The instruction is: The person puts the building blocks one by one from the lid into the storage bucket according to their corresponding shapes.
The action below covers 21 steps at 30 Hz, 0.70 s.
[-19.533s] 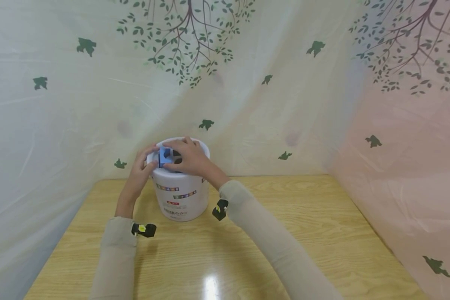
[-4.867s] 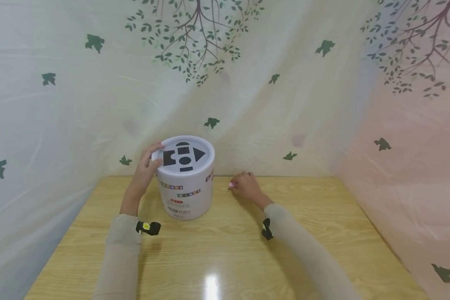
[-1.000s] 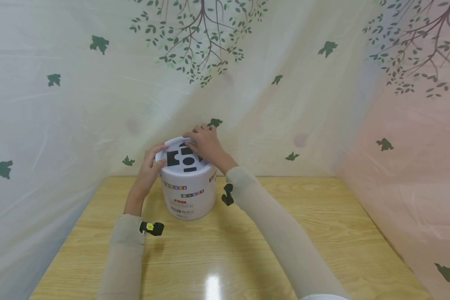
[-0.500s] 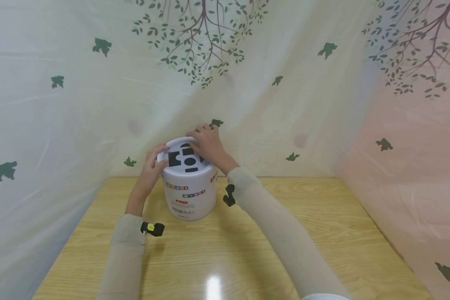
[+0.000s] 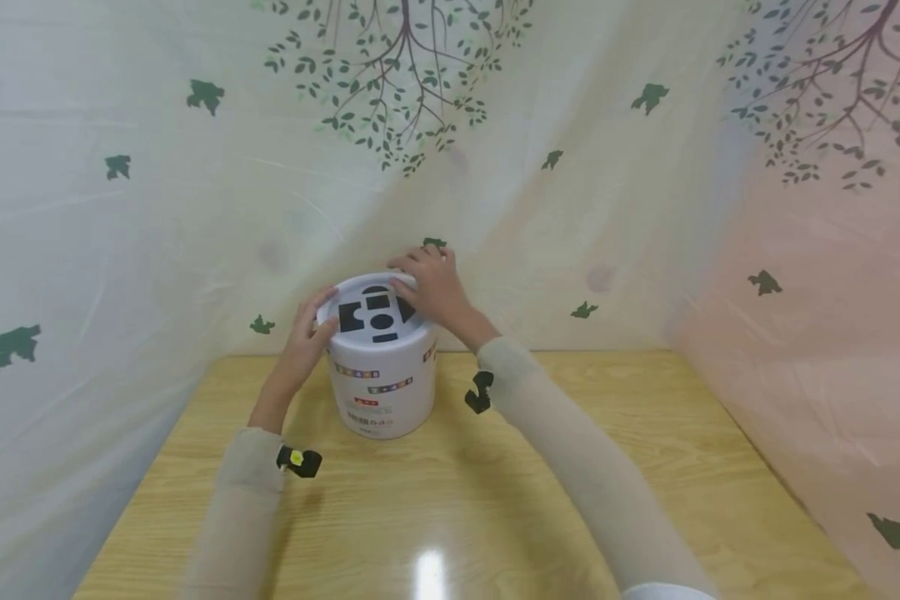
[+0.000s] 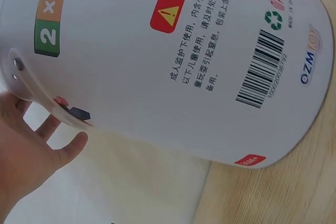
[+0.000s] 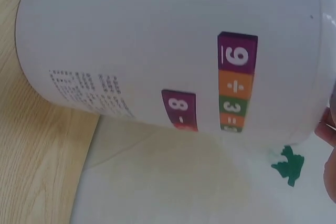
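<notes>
A white toy bucket (image 5: 386, 383) stands upright on the table, printed with coloured number strips. Its recessed lid (image 5: 360, 333) has dark cut-outs: an arch shape, a circle, a half circle and rectangles. Another cut-out is partly covered by the right hand. My left hand (image 5: 298, 343) grips the left rim, fingers behind and thumb in front; the left wrist view shows this hand (image 6: 31, 156) beside the white handle (image 6: 44, 95). Over the right rear rim lies my right hand (image 5: 437, 287), fingers bent loosely with no block showing. Only its fingertips (image 7: 329, 174) appear in the right wrist view.
The wood-grain table (image 5: 390, 517) reaches back to a pale cloth (image 5: 510, 250) with printed trees and green birds. A pinkish cloth (image 5: 810, 358) hangs at the right. Black wrist cameras sit on both sleeves.
Much earlier the right hand held a blue block over the lid, later a small pink piece on the table. Over the last second it shifted right along the rim, uncovering more cut-outs.
</notes>
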{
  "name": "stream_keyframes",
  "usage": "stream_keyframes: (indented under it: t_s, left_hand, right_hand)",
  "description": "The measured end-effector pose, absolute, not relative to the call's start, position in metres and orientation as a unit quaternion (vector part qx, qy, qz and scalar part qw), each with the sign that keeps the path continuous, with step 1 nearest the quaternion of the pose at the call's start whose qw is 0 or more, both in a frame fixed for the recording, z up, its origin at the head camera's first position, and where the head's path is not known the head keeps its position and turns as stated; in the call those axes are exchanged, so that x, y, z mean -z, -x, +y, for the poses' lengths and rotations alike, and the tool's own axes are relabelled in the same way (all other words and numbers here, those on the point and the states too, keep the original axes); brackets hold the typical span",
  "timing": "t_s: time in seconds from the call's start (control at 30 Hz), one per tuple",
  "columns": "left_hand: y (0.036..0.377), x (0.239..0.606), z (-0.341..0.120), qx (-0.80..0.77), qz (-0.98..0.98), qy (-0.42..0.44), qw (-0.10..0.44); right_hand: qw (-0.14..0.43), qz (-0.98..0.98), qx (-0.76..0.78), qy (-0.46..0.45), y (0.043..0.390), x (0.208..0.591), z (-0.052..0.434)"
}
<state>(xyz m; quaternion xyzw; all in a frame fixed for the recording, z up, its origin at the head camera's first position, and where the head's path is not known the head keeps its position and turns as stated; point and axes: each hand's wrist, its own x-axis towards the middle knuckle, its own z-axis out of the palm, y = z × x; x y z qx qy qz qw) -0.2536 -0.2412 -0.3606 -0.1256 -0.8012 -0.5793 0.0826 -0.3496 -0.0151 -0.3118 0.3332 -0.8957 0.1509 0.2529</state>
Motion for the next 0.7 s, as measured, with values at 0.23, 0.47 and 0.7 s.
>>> stream_keyframes:
  t_s: [0.23, 0.47, 0.7]
  left_hand:
    - [0.256, 0.360, -0.243, 0.556, -0.815, 0.125, 0.098]
    - [0.276, 0.392, -0.263, 0.510, -0.834, 0.139, 0.158]
    - [0.273, 0.417, -0.292, 0.371, -0.897, 0.138, 0.199]
  right_hand:
    - [0.270, -0.882, -0.190, -0.336, 0.344, 0.315, 0.018]
    - [0.254, -0.889, -0.225, -0.307, 0.338, 0.337, 0.057]
    - [0.202, -0.907, -0.231, -0.288, 0.336, 0.382, 0.085]
